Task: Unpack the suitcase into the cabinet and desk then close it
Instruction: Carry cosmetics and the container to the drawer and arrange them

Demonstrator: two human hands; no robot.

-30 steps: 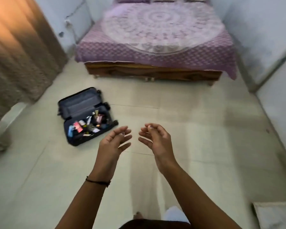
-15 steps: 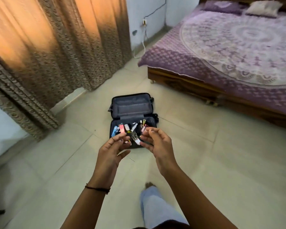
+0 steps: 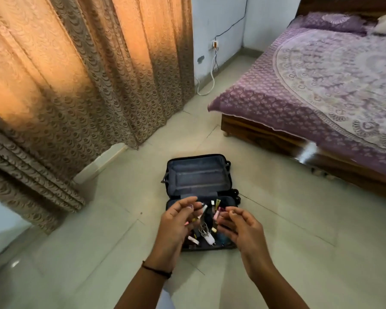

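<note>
Both hands are out in front of me over the open suitcase [image 3: 198,175]. I see my left hand [image 3: 176,226] with the palm turned inward and the fingers loosely bent, holding nothing. My right hand [image 3: 245,233] faces it with its fingers loosely curled too, and I see nothing held in it. The two are apart, with the suitcase contents showing in the gap between them. A thin dark band [image 3: 157,269] sits round my left wrist.

The suitcase lies flat on the tiled floor [image 3: 299,241], directly ahead of me, with its lid folded back away from me and bare inside. The near half holds a jumble of little things: a white charger [image 3: 209,239] with its cord coiled by it, and several small tubes [image 3: 216,214] in pink, white and yellow; I cannot make out what they are.

To the left hangs a patterned brown curtain [image 3: 76,74], lit orange from behind. To the right stands a wooden bed [image 3: 265,134] under a purple cover [image 3: 321,85], with a pillow [image 3: 334,21] at its far end. On the far wall a socket [image 3: 214,44] has a white cable [image 3: 206,85] running down to the floor.
</note>
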